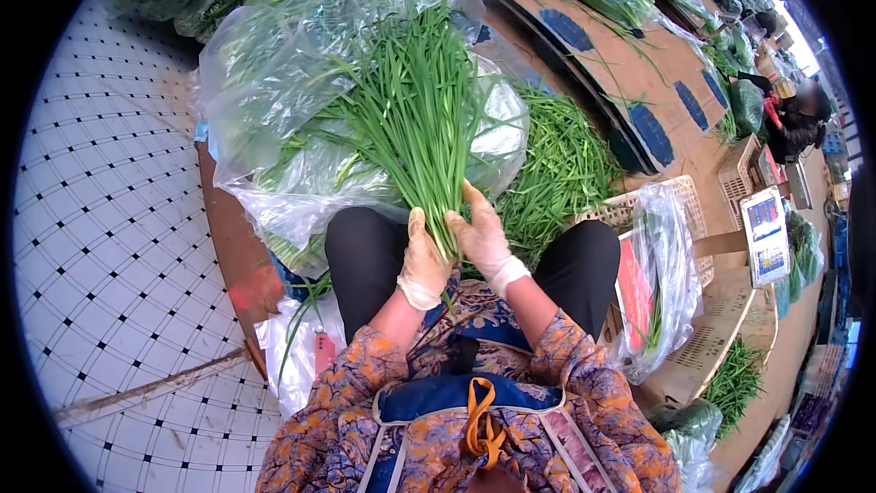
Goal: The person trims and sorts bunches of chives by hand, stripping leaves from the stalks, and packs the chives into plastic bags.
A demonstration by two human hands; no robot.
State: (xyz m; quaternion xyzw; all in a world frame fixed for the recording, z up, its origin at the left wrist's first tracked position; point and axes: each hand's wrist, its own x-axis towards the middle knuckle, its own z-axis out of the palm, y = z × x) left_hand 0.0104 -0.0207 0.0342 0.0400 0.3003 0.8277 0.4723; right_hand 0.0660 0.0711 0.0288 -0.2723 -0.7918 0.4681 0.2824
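A long bunch of garlic chives (415, 110) stands away from me between my knees, its leafy ends fanned out over a large clear plastic bag (274, 64). Around the lower stems on the left is my left hand (423, 265), in a pale thin glove. My right hand (482, 236), gloved the same way, grips the stems from the other side. Both hands are closed on the one bunch. More chives show through the plastic under it. To the right, a heap of loose green chives (561, 164) lies close to my right knee.
A cardboard-covered bench (602, 55) with blue patches runs along the upper right. Plastic crates (680, 210), a scale display (765, 236) and a plastic-wrapped bundle (664, 274) stand at right. Another person (803, 119) is farther off. White tiled flooring (119, 219) spreads at left.
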